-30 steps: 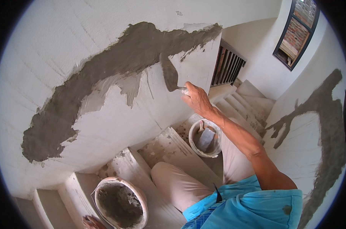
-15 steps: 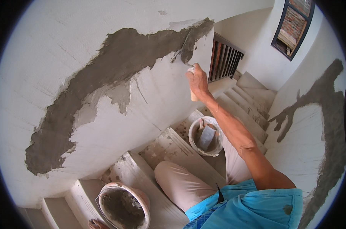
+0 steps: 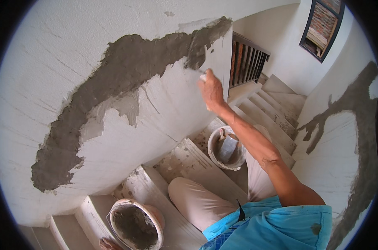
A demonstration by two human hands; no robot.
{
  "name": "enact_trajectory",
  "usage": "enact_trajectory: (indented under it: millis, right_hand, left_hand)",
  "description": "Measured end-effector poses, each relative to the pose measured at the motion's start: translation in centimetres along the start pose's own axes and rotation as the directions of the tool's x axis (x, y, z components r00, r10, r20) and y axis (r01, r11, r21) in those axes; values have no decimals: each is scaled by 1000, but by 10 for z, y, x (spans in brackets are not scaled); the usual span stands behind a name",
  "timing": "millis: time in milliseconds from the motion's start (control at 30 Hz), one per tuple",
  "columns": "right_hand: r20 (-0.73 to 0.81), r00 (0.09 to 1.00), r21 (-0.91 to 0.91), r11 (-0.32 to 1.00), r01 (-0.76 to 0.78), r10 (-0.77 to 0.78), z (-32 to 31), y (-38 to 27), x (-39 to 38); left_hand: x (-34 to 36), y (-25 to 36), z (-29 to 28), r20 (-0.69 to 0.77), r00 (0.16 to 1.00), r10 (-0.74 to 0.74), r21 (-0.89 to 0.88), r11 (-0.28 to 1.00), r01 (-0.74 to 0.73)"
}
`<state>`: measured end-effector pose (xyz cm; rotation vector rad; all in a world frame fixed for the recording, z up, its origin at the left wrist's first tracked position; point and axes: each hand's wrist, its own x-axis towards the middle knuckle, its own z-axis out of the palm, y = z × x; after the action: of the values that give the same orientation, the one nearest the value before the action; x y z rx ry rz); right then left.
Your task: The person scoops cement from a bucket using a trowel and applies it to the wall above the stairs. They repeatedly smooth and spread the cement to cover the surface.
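Observation:
My right hand [image 3: 212, 91] is closed around the pale handle of a trowel [image 3: 194, 70], in front of the white wall on the left. The trowel's blade, partly smeared by motion, meets the lower edge of the wet grey mortar [image 3: 130, 54] near its upper right end. That mortar runs as a long, uneven band down the wall to the left. At the bottom edge, the fingers of my left hand [image 3: 109, 243] lie stretched on a stair beside a bucket of grey mortar [image 3: 135, 227]. The rest of that hand is out of view.
A second, white bucket [image 3: 214, 154] holding a flat grey-bladed tool [image 3: 228, 150] stands on the stairs by my leg. Splattered steps [image 3: 189, 160] run along the wall. Beyond are a dark railing [image 3: 249, 62] and a window [image 3: 322, 29]; another mortar patch [image 3: 364, 112] covers the right wall.
My right hand has moved slightly left with the trowel, and the blade has shifted left and a little down along the mortar. The view has turned slightly. My left hand stays beside the bucket.

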<state>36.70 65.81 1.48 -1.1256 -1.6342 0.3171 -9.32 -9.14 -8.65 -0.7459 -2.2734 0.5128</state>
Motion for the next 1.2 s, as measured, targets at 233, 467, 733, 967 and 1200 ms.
enact_trajectory:
  millis: [233,467,733,967,1200]
  right_hand:
    - [108,992,18,998,61,-62,-3,-18,-49]
    - [59,997,-10,999,40,-39,-1,-9,-11]
    - [154,985,55,996,75,-82,6,-25,-61]
    - [118,991,4,998,58,-58,16,-22,-26]
    - [369,887,5,955,298,-278,1,-24,-79]
  left_hand:
    - [2,15,-58,73,997,-11,-89,996,18]
    - [4,46,-129,349,919,-186,-247,927,281]
    - [-45,17,-70,179,981,-73,-67,994,86]
    - [-34,7,-79,139,988,-62,-167,982,85]
    - [-17,28,-81,153,986,-61,-272,957,101]
